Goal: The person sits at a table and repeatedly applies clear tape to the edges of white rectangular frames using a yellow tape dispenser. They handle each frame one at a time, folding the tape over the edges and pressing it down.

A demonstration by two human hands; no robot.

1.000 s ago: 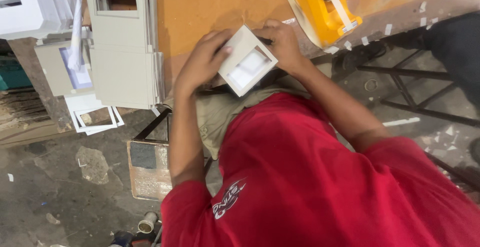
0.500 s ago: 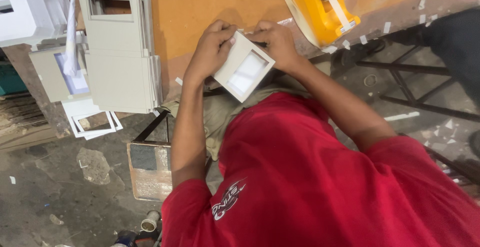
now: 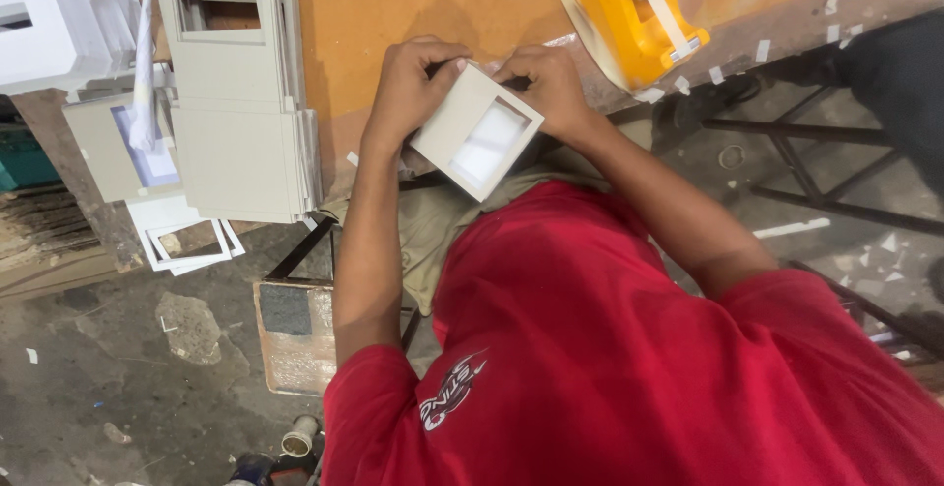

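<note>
Small grey cardboard frame with a white window (image 3: 476,132): held tilted above the near edge of the orange-brown desk (image 3: 413,4), over the person's lap. Left hand (image 3: 411,88): fingers curled over the frame's upper left corner, gripping it. Right hand (image 3: 551,83): fingers closed on the frame's upper right edge; the fingertips are partly hidden, so the exact hold is hard to make out. Yellow tape dispenser (image 3: 624,14): on the desk toward its far right, well apart from the hands. Stack of larger grey cardboard frames (image 3: 241,112): at the desk's left edge, overhanging the near side. White window cut-outs (image 3: 187,240): under the stack's near end. Wearer: red shirt (image 3: 629,348).
</note>
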